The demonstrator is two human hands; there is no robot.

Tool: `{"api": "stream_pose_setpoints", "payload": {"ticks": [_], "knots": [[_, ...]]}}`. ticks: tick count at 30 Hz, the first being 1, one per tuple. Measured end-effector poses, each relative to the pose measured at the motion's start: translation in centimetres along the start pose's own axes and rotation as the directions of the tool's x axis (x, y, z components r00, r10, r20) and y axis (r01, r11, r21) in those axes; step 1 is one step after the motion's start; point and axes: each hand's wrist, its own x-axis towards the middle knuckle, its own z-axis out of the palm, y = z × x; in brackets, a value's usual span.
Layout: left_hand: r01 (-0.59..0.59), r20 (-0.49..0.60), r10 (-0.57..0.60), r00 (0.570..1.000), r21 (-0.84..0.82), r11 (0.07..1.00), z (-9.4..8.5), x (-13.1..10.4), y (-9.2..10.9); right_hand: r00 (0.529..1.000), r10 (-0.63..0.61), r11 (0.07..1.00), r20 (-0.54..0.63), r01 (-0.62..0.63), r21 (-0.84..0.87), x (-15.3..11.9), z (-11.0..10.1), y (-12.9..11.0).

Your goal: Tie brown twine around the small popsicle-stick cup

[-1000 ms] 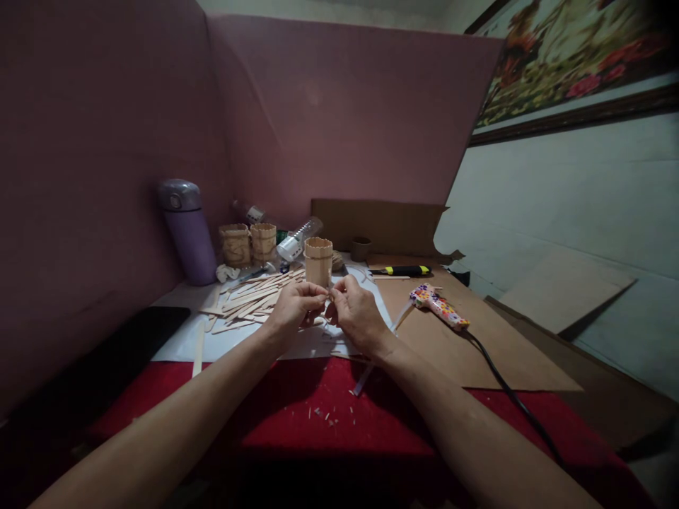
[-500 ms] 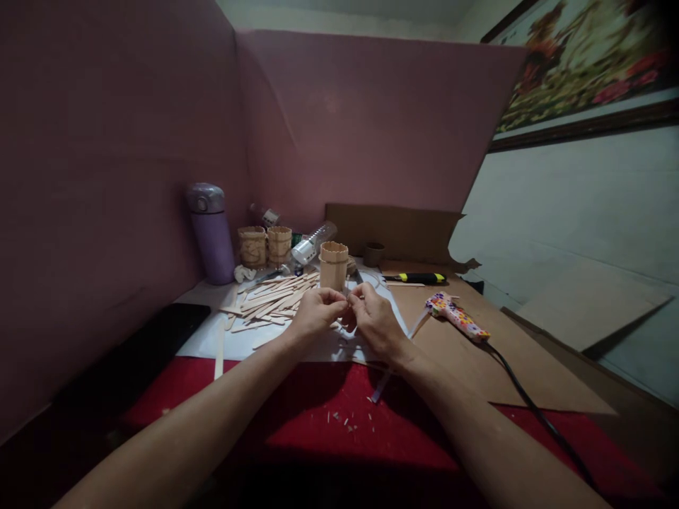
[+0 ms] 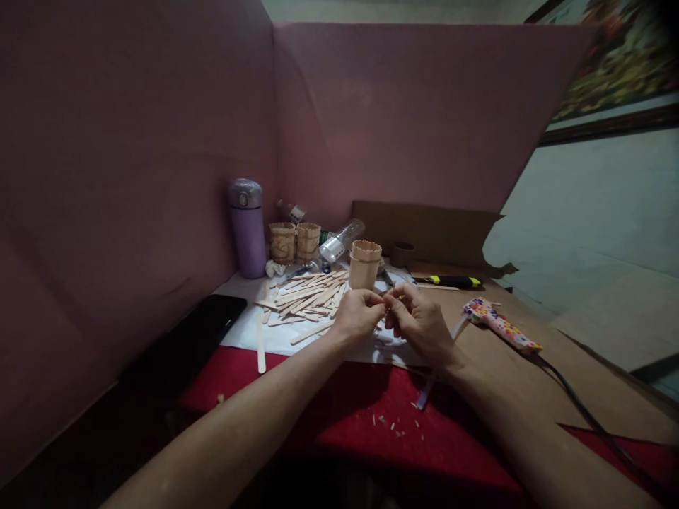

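Observation:
My left hand (image 3: 361, 314) and my right hand (image 3: 417, 317) meet fingertip to fingertip over the front of the white paper (image 3: 281, 341). Both are pinched closed; whatever lies between the fingers is too small to make out. Just behind them stands an upright cup of wooden sticks (image 3: 365, 267) with a scalloped rim and a band near its top. To the left of my hands is a loose pile of flat wooden sticks (image 3: 312, 295).
Behind stand a purple bottle (image 3: 247, 230), two stick-covered cups (image 3: 282, 244) and a clear plastic bottle (image 3: 341, 242). A yellow-black cutter (image 3: 455, 281) and a flowered glue gun (image 3: 501, 325) with a cord lie on cardboard at right. A dark phone (image 3: 225, 311) is left.
The view has swung left, so everything appears further right. My hands remain together in front of the cup, with their fingers still pinched.

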Motion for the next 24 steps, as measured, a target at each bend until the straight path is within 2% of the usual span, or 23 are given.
{"api": "stream_pose_setpoints", "payload": {"ticks": [7,11,13,19,24], "knots": [[-0.002,0.158,0.039,0.987,-0.227,0.974,-0.06,-0.48,0.68,0.995,0.095,0.982,0.037,-0.100,0.160,0.02,0.01,0.08],[0.018,0.204,0.032,0.978,-0.239,0.971,-0.11,-0.64,0.96,0.993,0.116,0.978,0.036,-0.120,0.172,0.10,-0.03,0.01],[0.034,0.193,0.012,0.981,-0.229,0.973,-0.07,-0.58,0.86,0.993,0.109,0.985,0.035,-0.112,0.129,0.19,-0.10,0.07],[0.083,0.021,-0.081,0.997,-0.134,0.987,-0.07,-0.31,0.31,0.992,0.110,0.994,0.064,-0.108,-0.025,0.25,-0.20,-0.06],[0.096,0.073,-0.089,0.993,-0.108,0.989,-0.23,-0.40,0.20,0.994,0.080,0.996,0.071,-0.077,-0.042,0.05,-0.16,-0.37]]}}
